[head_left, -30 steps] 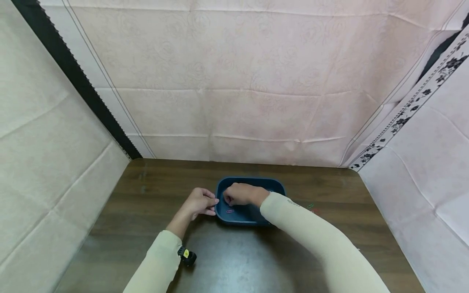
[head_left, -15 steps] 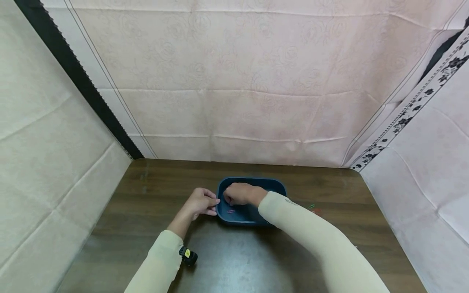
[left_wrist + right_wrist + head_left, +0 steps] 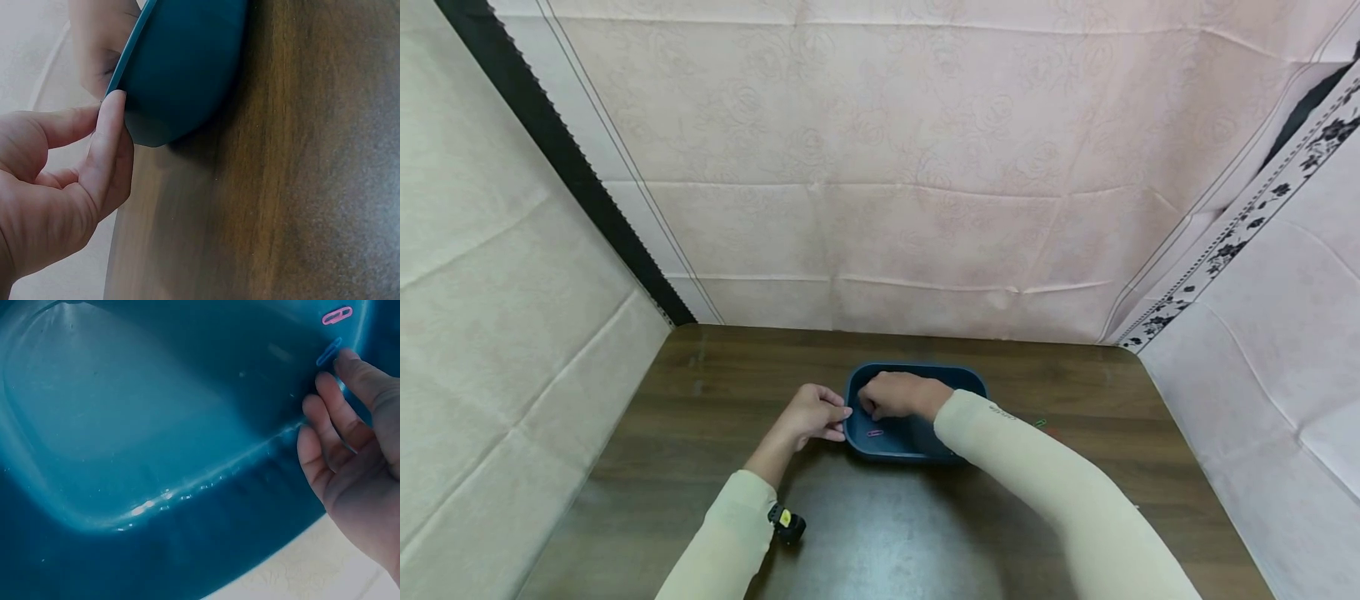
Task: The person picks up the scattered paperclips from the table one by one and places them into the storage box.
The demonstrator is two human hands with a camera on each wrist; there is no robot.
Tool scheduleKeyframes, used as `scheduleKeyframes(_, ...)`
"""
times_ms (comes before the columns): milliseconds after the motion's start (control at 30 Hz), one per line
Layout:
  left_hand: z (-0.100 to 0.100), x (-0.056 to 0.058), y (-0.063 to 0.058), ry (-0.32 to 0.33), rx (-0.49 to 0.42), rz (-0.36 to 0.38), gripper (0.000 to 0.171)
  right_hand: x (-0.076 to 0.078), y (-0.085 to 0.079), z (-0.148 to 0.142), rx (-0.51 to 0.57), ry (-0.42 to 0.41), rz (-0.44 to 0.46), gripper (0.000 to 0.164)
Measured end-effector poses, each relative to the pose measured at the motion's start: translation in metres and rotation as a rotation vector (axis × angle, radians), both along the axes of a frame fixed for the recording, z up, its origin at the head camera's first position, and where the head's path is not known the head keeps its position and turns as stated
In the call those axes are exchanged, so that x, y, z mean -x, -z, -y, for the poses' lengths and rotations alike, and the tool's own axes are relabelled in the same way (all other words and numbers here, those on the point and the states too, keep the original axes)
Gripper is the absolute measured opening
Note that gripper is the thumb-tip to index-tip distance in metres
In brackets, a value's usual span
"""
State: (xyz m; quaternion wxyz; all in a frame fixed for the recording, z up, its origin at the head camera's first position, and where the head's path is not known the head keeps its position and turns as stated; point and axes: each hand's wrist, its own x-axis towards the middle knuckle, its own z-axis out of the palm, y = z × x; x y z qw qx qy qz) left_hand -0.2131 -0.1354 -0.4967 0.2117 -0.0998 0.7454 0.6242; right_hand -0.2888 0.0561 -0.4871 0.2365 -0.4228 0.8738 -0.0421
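Observation:
My left hand (image 3: 813, 416) pinches the left rim of a blue plastic tray (image 3: 187, 69) between thumb and fingertips; the left wrist view shows this grip closely. Inside the tray, toward its left end, is my right hand (image 3: 895, 395), its fingers bent. At its thumb and fingertips (image 3: 347, 359) sits a blue paper clip (image 3: 329, 352), whose whole length shows; whether it is pinched or only touched cannot be told. Close by on the tray floor lies a pink paper clip (image 3: 337, 315), apart from the fingers.
The tray stands on a brown wooden table (image 3: 715, 433). A green paper clip (image 3: 1040, 423) and a red one (image 3: 1051, 432) lie right of the tray, partly behind the right sleeve (image 3: 1060, 475). Pale cloth (image 3: 880, 167) hangs behind the table.
Both hands stay nearly in place, the left on the tray rim and the right inside the tray. The view has shifted very slightly.

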Motion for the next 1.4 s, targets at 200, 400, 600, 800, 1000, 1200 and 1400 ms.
scheduleKeyframes(200, 0.000, 0.001, -0.002, -0.004, 0.011, -0.004, 0.016, 0.003, -0.007, -0.008, 0.043, 0.015, 0.011, 0.011)
scheduleKeyframes(400, 0.000, 0.002, 0.001, -0.008, 0.022, -0.004, 0.018, 0.000, -0.016, -0.023, 0.093, 0.050, 0.043, 0.020)
scheduleKeyframes(600, -0.001, 0.002, 0.001, -0.008, 0.023, -0.010, 0.018, -0.001, -0.027, -0.042, 0.184, 0.083, 0.065, 0.022)
scheduleKeyframes(800, -0.001, 0.002, 0.001, -0.011, 0.014, -0.011, 0.018, -0.002, -0.029, -0.058, 0.253, 0.105, 0.055, 0.020)
scheduleKeyframes(1000, -0.001, 0.001, 0.000, -0.007, 0.005, -0.017, 0.018, -0.005, -0.035, -0.073, 0.355, 0.134, 0.068, 0.022)
scheduleKeyframes(1200, -0.001, 0.000, -0.001, -0.009, 0.003, -0.024, 0.018, -0.010, -0.037, -0.084, 0.377, 0.179, 0.060, 0.024)
scheduleKeyframes(1400, 0.000, -0.002, -0.001, -0.004, 0.010, -0.027, 0.018, -0.019, -0.039, -0.095, 0.396, 0.183, 0.023, 0.027)
